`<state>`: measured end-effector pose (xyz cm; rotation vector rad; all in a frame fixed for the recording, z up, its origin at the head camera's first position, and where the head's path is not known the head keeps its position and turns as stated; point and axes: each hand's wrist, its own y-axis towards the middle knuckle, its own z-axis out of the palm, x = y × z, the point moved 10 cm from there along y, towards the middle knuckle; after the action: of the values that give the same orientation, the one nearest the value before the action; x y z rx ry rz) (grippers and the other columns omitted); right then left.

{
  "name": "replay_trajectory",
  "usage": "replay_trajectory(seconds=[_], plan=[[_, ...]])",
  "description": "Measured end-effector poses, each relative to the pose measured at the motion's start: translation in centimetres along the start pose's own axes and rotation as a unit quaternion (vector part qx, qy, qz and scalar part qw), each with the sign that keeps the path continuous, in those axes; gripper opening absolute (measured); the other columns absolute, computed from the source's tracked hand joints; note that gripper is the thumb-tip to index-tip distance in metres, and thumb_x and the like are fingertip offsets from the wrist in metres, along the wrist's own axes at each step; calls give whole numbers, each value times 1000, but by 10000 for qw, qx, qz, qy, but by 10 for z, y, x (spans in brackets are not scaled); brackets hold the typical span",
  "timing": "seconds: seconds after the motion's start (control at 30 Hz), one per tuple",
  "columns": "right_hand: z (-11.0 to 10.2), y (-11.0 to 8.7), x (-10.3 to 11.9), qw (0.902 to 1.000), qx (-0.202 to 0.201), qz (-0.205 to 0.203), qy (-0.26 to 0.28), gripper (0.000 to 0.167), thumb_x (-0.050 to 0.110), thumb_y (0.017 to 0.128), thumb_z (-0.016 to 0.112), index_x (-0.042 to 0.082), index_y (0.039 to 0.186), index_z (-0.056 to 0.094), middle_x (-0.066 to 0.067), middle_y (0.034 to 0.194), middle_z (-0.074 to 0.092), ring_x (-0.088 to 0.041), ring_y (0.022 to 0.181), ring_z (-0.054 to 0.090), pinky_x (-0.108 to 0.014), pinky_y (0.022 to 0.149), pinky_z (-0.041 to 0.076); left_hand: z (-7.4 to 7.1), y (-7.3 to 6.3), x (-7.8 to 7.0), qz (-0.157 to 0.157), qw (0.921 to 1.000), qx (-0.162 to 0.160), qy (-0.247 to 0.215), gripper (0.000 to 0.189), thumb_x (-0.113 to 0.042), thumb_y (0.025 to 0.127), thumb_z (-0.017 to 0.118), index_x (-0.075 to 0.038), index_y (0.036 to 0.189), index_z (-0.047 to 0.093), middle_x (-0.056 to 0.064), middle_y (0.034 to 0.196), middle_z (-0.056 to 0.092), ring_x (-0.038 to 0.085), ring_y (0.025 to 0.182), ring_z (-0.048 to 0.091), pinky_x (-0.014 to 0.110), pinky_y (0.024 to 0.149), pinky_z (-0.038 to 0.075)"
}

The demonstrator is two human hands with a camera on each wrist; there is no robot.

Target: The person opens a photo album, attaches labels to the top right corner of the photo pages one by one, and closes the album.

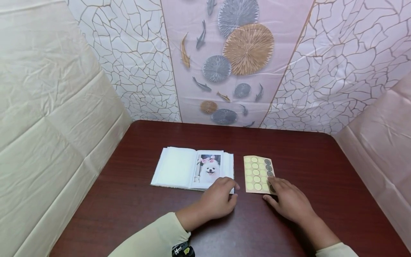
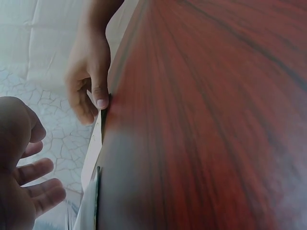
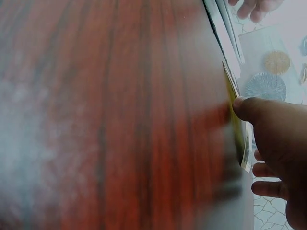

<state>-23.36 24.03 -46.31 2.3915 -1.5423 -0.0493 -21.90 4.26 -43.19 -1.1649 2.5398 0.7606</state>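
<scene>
Album: open booklet (image 1: 178, 167) lies left of centre, spread flat; right page shows a dog photo (image 1: 209, 169).
Sticker sheet: pale yellow sheet (image 1: 255, 175) right of the album, yellow circles plus a dark grey column down its right side.
Album-to-sheet gap: narrow strip of table (image 1: 128, 217) separates the two; they don't touch.
Left hand: left hand (image 1: 218, 200) hangs over the album's near right corner, fingers loosely bent, grip released, holding nothing.
Right hand: right hand (image 1: 290, 200) has fingers laid over the sheet's near right part, thumb spread off by the near edge; no clench, no pinch.
Far edge: wood runs behind album and sheet up to the patterned backdrop (image 1: 247, 50).
Side room: wide table strips left of the album and right of the sheet; both arms come in across the near side.
Left wrist view: gives the clearance head view flattens; left fingers stand apart from the album, right thumb sits at the sheet's edge.
Right wrist view: sheet seen nearly edge-on, slightly bowed, thumb tip at its near edge.
Head view only: sticker layout and photo readable.
</scene>
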Motion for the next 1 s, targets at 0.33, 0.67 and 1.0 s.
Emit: replay_trajectory(seconds=[0.33,0.67,1.0], plan=[[2,1,-1,9999,-105,-58,44,63,34,88,81,-5,133,61,-23,133,63,-42,122,59,-58,101,47,12,10,-4,-46,9998,150,-159,15,-13,93,66,-11,108,67,0,105,66,12,98,58,22,89,47],[2,3,-4,9999,-90,36,78,63,34,88,81,-5,134,60,-23,131,64,-41,120,60,-57,99,48,19,16,-7,-31,9998,153,-99,14,-16,93,67,-12,106,67,-2,106,66,14,104,62,26,92,49],[3,3,-6,9999,-113,60,105,63,33,88,81,-5,134,60,-23,128,65,-40,117,61,-56,96,50,24,22,-7,-178,9994,235,-157,15,-16,93,67,-13,107,67,-5,101,63,12,98,60,23,88,49]])
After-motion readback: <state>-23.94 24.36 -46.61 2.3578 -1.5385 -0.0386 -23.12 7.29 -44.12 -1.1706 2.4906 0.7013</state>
